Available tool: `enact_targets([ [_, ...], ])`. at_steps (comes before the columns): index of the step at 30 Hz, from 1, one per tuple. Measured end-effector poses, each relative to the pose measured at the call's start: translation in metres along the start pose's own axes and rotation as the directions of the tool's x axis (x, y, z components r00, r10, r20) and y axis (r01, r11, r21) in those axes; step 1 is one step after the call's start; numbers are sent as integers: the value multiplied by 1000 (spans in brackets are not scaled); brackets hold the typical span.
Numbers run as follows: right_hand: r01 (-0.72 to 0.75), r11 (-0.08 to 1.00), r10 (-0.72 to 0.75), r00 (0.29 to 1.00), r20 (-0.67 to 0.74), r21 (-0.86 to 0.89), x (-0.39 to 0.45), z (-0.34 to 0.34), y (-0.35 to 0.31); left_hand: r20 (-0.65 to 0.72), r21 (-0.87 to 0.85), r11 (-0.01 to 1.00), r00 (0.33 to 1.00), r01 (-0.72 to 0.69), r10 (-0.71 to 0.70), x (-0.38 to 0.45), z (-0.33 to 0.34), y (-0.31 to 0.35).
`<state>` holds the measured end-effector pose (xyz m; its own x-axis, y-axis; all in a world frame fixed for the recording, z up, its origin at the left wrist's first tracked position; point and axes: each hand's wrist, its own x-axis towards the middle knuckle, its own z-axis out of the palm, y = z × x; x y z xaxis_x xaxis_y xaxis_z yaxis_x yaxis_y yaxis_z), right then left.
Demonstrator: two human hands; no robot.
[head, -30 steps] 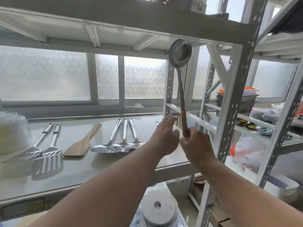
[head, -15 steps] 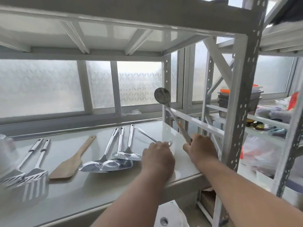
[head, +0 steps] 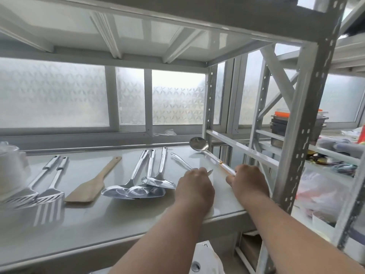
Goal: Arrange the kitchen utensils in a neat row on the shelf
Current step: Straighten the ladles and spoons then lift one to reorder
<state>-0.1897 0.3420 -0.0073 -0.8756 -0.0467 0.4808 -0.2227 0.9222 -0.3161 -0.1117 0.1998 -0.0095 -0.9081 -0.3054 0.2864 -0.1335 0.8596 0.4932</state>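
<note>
On the white shelf [head: 98, 224] lie two slotted steel turners [head: 45, 186], a wooden spatula [head: 92, 182] and three steel spoons [head: 142, 186] in a row. My right hand [head: 246, 180] grips the handle of a steel ladle [head: 199, 145], whose bowl rests low on the shelf near the back right post. My left hand [head: 194, 186] covers the bowl end of a small steel spoon [head: 180, 162] lying just right of the three spoons; its fingers curl down over it, and I cannot see whether they grip it.
A white container [head: 9, 171] stands at the shelf's far left. Grey perforated rack posts [head: 296, 135] rise on the right, with a crossbar [head: 237, 147] behind the ladle. A second rack [head: 316, 153] to the right holds stacked trays and bags. Frosted windows are behind.
My right hand has brought the ladle from upright and high down onto the shelf at the right end. My left hand dropped from the air onto the small spoon.
</note>
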Motion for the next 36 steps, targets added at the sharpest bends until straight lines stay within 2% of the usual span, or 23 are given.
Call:
enact_targets([
  [7, -28, 999, 29, 999, 20, -45, 4, 5, 0, -5, -2, 1000, 1000, -7, 7, 2, 0, 0],
  [36, -21, 1000, 21, 998, 62, 5, 13, 15, 6, 6, 16, 999, 999, -33, 33, 3, 0, -1],
])
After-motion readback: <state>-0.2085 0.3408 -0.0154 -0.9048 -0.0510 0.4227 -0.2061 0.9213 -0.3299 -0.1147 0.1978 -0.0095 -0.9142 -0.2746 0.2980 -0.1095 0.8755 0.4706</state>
